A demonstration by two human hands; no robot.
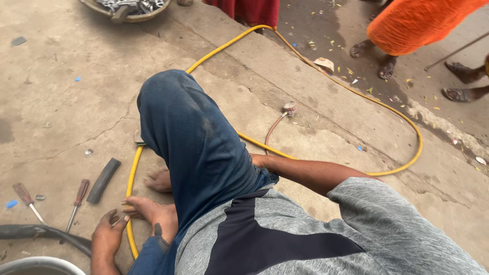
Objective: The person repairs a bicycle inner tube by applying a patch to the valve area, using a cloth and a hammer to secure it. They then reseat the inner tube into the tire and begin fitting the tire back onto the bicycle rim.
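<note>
Down at the lower left, the left hand (108, 231) rests on the concrete floor (66, 107) with fingers loosely curled, grasping nothing. It reads as a prop for the person's weight as they sit low, not as a grip. Right beside its fingertips lie the person's bare feet (153, 209), and the yellow hose (133, 173) runs just past the hand and under those feet, so the hose is pinned where it lies rather than held.

Just beyond the left hand, a little further out on the floor, sit two screwdrivers (76, 201) with reddish-brown handles, laid side by side with their tips toward the person, within easy reach. Next to them is a short black rubber piece (103, 180). Close in front of the hand's wrist side, a black rubber tube (41, 232) curves along the floor, and a metal basin rim (38, 265) shows at the bottom edge.

The right hand is hidden: the forearm (305, 173) reaches in behind the raised knee in blue trousers (193, 147), so I cannot tell whether it is released or gripping anything.

Further out, the hose sweeps in a wide loop across the step, and a thinner brown hose with a small fitting (289, 108) lies inside that loop. Well away, at the top, a shallow pan of metal parts (127, 7) stands on the floor, and other people's sandalled feet (374, 58) pass on the wet ground.
</note>
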